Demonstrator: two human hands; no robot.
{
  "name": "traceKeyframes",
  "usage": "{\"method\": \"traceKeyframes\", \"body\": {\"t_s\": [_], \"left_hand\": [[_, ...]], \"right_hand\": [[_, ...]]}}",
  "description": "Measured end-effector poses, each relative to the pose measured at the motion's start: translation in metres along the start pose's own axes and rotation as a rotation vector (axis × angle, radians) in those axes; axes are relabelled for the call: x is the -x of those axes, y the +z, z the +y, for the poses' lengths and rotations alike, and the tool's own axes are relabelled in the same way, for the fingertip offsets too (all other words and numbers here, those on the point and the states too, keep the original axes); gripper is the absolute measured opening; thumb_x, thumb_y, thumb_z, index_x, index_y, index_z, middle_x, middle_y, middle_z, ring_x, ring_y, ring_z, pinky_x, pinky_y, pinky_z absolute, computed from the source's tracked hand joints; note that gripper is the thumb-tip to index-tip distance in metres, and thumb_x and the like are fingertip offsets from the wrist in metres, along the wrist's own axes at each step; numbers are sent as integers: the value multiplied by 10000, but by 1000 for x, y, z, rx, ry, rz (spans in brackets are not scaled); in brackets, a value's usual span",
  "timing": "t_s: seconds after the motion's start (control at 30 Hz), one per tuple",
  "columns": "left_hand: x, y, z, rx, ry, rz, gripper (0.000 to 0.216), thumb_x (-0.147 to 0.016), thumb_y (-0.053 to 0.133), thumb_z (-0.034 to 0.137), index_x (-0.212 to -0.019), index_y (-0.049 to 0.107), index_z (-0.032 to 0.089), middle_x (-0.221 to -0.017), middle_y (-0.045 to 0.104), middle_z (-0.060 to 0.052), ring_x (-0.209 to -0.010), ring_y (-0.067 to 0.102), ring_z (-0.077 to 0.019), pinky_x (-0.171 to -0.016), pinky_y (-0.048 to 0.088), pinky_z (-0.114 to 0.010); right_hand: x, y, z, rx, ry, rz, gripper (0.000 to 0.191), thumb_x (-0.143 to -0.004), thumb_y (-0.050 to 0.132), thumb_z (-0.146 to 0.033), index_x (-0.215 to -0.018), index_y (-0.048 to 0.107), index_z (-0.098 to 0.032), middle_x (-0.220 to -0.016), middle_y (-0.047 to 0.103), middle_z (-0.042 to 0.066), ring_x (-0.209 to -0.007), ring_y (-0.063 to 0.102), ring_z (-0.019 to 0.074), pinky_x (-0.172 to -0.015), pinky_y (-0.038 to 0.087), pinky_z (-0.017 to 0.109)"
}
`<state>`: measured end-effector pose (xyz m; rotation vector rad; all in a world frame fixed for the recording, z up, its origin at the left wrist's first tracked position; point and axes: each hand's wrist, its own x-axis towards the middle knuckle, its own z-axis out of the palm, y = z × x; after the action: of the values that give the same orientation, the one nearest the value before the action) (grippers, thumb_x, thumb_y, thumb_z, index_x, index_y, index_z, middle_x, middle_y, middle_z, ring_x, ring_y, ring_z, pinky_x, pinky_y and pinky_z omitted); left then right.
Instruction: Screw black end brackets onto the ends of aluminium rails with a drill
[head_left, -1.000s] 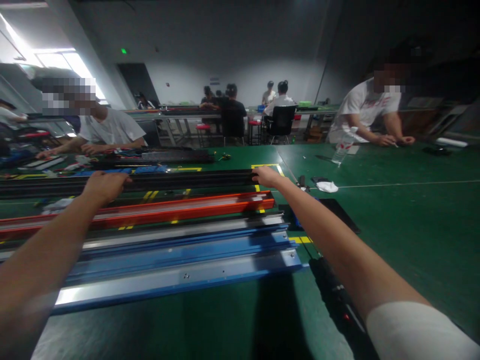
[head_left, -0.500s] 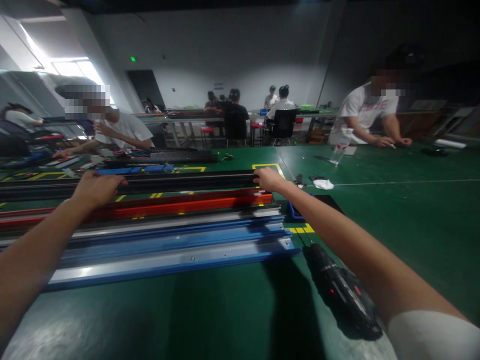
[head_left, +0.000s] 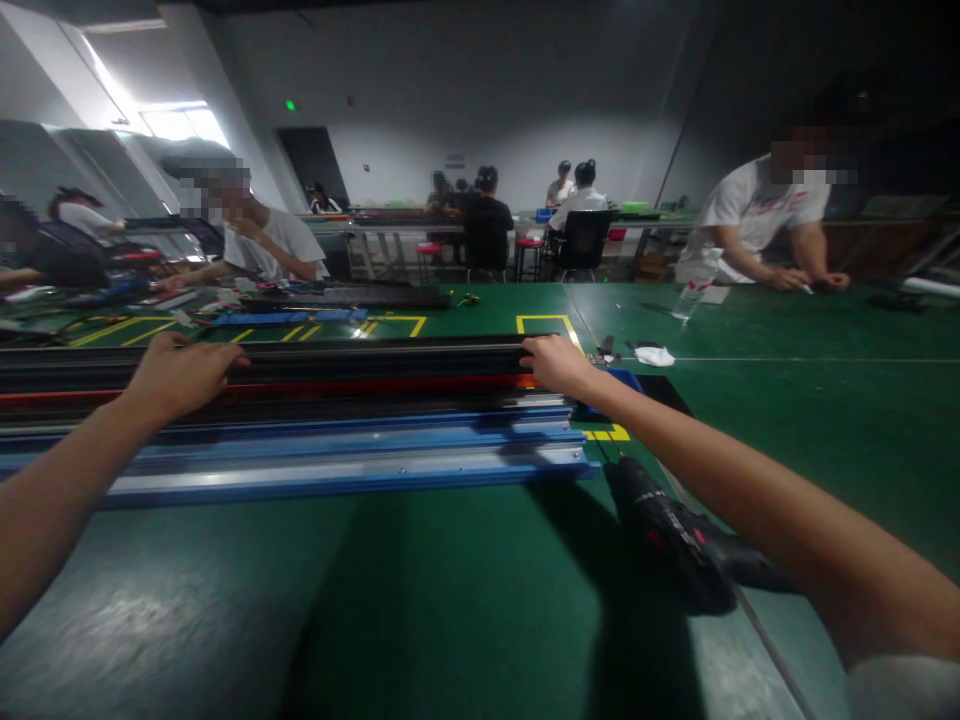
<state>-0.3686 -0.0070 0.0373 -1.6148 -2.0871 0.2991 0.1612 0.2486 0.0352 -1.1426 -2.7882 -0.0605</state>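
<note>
A long black metal rail [head_left: 382,358] runs left to right across the table, held by both of my hands. My left hand [head_left: 180,378] has its fingers bent over the rail's left part. At the rail's right end, my right hand [head_left: 559,364] is closed around it. Just on the near side, a strip of a red rail [head_left: 337,386] shows, partly hidden by the black one. Closer to me lie blue and silver rails [head_left: 360,465], side by side. A black power drill [head_left: 679,540] lies on the table below my right forearm.
A blue tray [head_left: 626,380] sits past the rail ends. Farther right are a crumpled white cloth [head_left: 654,356] and a plastic bottle [head_left: 691,296] on the green table [head_left: 810,430]. Co-workers in white shirts [head_left: 757,215] occupy the far side; others sit behind.
The black rail has come nearer to the red rail and now covers more of it, both hands still on it. The camera view has shifted, so the background sits farther right.
</note>
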Motion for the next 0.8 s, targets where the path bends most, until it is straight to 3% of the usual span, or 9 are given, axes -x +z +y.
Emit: {"method": "traceKeyframes", "body": {"t_s": [0.17, 0.3, 0.5, 0.7, 0.8], "left_hand": [[26, 0, -3, 2, 29, 9, 309, -809, 452, 205, -1054, 641, 207, -1211, 736, -110, -1134, 656, -275, -1126, 283, -532], [46, -4, -1, 6, 51, 49, 327, -788, 419, 253, -1024, 641, 210, -1149, 735, -144, -1128, 643, -330, -1097, 278, -568], [78, -13, 10, 42, 101, 102, 304, -754, 399, 276, -958, 620, 233, -1092, 742, -154, -1099, 669, -336, -1025, 353, -541], [112, -9, 20, 28, 91, 130, 325, -742, 423, 276, -992, 630, 275, -1093, 741, -109, -1115, 655, -341, -1077, 320, -562], [126, -9, 23, -35, 105, 109, 346, -794, 395, 262, -1049, 628, 237, -1106, 744, -118, -1100, 660, -315, -1067, 342, -539]], "right_hand": [[22, 2, -8, 0, -16, 12, 226, -1029, 560, -335, -1100, 682, -159, -1089, 731, 106, -990, 689, 236, -892, 522, 398], [40, 3, -11, -2, -19, 23, 198, -1025, 513, -247, -1030, 690, -160, -1037, 757, 168, -955, 707, 288, -792, 465, 344], [73, 5, -9, 5, -74, 42, 200, -1010, 500, -235, -1029, 690, -177, -1044, 758, 149, -917, 711, 285, -746, 450, 355], [104, 7, -9, 35, -142, 78, 156, -985, 534, -190, -918, 675, -188, -939, 764, 116, -841, 714, 251, -699, 449, 340], [119, 4, -15, 51, -162, 104, 148, -986, 547, -173, -893, 663, -173, -922, 758, 116, -822, 709, 250, -696, 444, 340]]}}
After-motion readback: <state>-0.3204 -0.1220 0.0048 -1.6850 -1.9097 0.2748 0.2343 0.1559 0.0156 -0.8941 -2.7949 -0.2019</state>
